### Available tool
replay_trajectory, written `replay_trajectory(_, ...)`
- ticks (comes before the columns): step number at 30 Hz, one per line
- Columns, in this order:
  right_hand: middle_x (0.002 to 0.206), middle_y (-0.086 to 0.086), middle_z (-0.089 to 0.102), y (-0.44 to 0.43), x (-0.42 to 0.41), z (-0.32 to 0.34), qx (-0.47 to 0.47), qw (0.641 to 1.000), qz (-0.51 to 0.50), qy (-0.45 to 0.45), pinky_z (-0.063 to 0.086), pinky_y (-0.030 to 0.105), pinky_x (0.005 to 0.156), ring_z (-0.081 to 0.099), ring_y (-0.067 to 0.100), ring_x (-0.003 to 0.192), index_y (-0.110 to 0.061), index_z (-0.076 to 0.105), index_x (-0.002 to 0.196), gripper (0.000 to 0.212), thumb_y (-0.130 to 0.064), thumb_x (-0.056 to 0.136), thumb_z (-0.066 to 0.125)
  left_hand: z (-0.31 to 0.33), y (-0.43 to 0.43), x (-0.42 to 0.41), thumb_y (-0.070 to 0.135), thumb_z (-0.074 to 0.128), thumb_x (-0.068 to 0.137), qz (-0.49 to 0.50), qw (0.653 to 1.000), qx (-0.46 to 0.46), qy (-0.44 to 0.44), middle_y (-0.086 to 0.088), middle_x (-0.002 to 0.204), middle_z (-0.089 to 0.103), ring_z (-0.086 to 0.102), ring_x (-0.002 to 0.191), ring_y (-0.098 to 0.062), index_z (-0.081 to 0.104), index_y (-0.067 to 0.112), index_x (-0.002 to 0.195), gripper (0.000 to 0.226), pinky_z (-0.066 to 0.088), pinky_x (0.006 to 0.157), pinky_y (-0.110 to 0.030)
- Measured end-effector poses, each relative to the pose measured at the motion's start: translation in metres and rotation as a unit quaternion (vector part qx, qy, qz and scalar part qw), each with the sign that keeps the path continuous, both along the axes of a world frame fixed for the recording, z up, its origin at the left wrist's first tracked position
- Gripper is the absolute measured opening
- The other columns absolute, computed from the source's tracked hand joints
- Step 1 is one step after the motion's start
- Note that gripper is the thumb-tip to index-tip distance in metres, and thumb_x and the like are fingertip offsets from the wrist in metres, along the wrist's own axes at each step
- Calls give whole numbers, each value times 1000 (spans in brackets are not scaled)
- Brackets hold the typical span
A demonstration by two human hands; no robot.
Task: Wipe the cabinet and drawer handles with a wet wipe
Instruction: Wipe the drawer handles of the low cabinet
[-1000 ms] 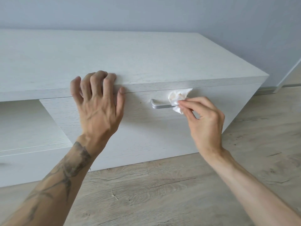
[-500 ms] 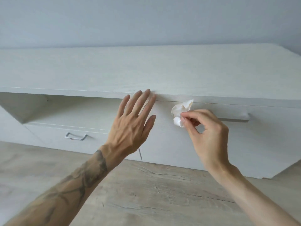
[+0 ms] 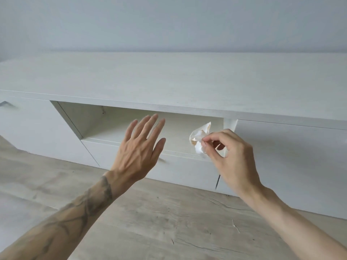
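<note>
Wet wipe (image 3: 199,140) crumpled in right hand (image 3: 234,158), left hand (image 3: 138,152) spread

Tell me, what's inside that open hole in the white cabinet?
The open shelf looks bare: only its pale back and floor show. The left hand and the wipe in the right hand cover parts of it.

Matt pale wood grain, crumpled wipe, weathered plank floor

The low cabinet (image 3: 169,79) has a whitewashed wood-grain finish, matt and smooth, and its drawer front (image 3: 187,171) matches. The handle (image 3: 5,104) at far left looks like brushed metal with a dull sheen. The wet wipe (image 3: 199,139) is thin, creased white cloth-like material, faintly stained. The floor (image 3: 159,222) is grey-beige wood-look planking, matt, with cracks and knots.
</note>
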State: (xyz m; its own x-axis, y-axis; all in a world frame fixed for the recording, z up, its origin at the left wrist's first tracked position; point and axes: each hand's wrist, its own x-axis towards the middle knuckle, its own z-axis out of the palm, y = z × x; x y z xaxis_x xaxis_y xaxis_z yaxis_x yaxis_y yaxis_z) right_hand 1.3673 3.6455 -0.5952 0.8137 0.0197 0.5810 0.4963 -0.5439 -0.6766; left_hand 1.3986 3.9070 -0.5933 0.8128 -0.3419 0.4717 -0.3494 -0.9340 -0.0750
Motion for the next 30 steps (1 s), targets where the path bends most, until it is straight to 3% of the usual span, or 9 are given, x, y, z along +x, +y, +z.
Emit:
replay_trajectory(6,90,-8,69,97,29,-8,-43,997,-57,34,42,6,77,61,2,84,-15,77,94,7,-8,93,80,-27,100,57,44,32,113,-43,999,-10,19,-10,166,42,37,155,-31,41,14,163,59,24,130,-50)
replay_trajectory(13,90,-14,68,169,49,-38,-97,984,-128,79,39,8,79,63,8,86,-16,76,93,11,-7,91,81,-76,180,110,44,30,114,-87,993,-10,85,-11,166,43,37,156,-30,40,14,164,59,25,129,-50)
replay_trajectory(20,90,-16,66,213,51,-78,-75,976,-160,127,40,5,79,60,-5,85,-16,76,93,11,-7,90,81,-119,202,125,43,27,114,-93,986,-7,140,-13,169,38,34,158,-31,36,13,166,61,22,131,-50)
replay_trajectory(24,91,-15,69,228,50,-109,-40,974,-177,133,42,7,75,62,4,85,-20,74,93,13,-8,91,80,-137,210,127,40,27,114,-91,987,-7,132,-15,168,38,35,157,-33,39,10,164,60,25,130,-51)
replay_trajectory(30,97,-13,65,242,52,-153,-30,975,-177,133,46,6,80,62,-1,85,-20,78,115,28,-7,91,80,-158,210,129,41,28,114,-96,992,-16,81,-17,169,36,34,157,-35,39,9,164,61,24,129,-54)
